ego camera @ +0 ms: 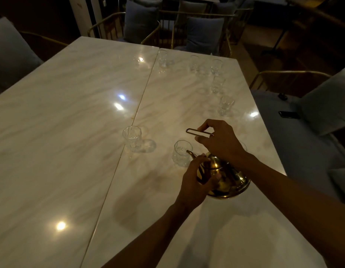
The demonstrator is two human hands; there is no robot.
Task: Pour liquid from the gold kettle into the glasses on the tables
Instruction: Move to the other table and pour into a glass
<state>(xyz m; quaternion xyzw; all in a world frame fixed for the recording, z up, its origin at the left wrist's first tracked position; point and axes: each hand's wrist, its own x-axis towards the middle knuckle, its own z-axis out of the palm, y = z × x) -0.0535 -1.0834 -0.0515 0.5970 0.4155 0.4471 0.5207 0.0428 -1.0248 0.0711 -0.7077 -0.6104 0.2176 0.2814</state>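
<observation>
Two hands [195,180] on gold kettle [226,180]: rt grips handle, lt steadies body; spout at near-edge glass [182,152]; others look unfilled.

Both bare forearms reach forward from the lower right. The left hand [195,180] curls its fingers around the side of the kettle [227,180]. The right hand [221,142] is raised above it, fingers pinched on the thin handle [196,131]

Gold kettle [226,176], clear glasses [182,152], cream veined marble tables [71,113], blue-grey cushions [203,34]
</observation>
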